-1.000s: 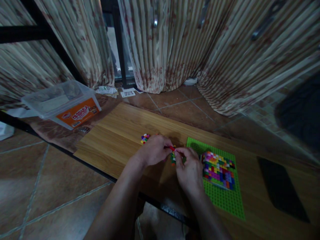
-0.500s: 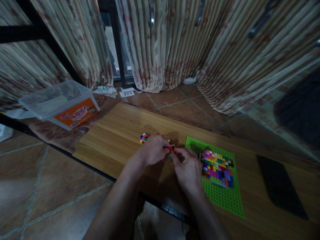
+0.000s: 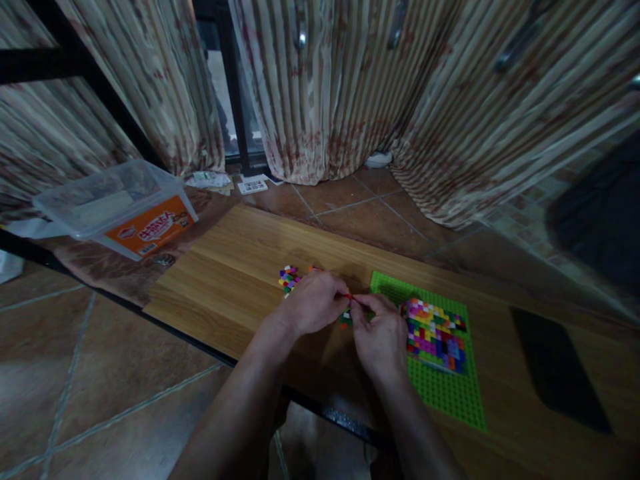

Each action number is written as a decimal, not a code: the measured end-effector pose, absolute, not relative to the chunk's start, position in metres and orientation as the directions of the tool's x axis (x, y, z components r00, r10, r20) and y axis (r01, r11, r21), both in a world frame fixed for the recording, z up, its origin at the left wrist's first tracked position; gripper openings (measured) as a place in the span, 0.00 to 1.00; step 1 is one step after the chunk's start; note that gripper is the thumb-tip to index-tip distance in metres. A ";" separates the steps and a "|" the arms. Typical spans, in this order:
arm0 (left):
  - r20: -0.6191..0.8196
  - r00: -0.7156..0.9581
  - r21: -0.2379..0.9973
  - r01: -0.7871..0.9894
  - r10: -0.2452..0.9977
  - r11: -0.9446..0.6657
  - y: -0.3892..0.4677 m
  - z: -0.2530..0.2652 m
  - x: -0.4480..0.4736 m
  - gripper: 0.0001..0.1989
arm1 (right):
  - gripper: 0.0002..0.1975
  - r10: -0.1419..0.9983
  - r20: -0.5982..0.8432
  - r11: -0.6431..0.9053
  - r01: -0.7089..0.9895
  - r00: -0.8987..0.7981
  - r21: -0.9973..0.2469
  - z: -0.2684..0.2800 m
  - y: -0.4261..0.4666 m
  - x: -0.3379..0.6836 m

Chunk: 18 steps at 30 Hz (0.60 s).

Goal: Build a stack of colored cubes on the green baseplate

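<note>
My left hand (image 3: 320,303) and my right hand (image 3: 379,333) meet above the wooden table, fingertips pinched together. Between them is a small red toy brick (image 3: 350,297), mostly covered by the fingers. Loose coloured bricks (image 3: 288,279) lie beyond and beside my left hand, some hidden under it. To the right of my right hand, a green baseplate (image 3: 445,399) bears a block of many-coloured bricks (image 3: 434,337) built up in rows.
A clear plastic tub (image 3: 120,207) with an orange label stands at the left end. On the right of the table (image 3: 215,267) lies a dark flat slab (image 3: 559,370). Papers (image 3: 253,185) rest on the tiled floor near the striped curtains (image 3: 310,93).
Both hands have shifted slightly to the right, still pinching the red brick between them. A little more of the loose brick pile shows at the left.
</note>
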<state>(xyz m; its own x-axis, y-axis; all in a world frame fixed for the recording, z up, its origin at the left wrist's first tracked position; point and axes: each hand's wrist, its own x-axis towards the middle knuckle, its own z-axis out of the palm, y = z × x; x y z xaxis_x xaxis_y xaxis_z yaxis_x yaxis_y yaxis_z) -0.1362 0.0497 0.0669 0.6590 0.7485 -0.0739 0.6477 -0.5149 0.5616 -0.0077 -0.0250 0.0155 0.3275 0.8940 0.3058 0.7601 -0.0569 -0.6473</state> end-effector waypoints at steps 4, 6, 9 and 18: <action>-0.093 0.637 0.576 0.661 0.765 -0.481 0.057 0.065 -0.146 0.11 | 0.09 0.913 0.283 -0.075 0.803 0.293 -0.591 0.015 -0.026 -0.007; -0.117 0.630 0.576 0.673 0.768 -0.464 0.060 0.064 -0.152 0.10 | 0.08 0.921 0.276 -0.077 0.824 0.274 -0.562 0.016 -0.027 -0.007; -0.153 0.616 0.549 0.703 0.772 -0.452 0.061 0.064 -0.157 0.09 | 0.08 0.927 0.297 -0.033 0.838 0.229 -0.545 0.016 -0.027 -0.008; -0.170 0.638 0.586 0.678 0.751 -0.444 0.062 0.061 -0.156 0.11 | 0.12 0.935 0.330 0.022 0.905 0.133 -0.426 0.007 -0.022 -0.017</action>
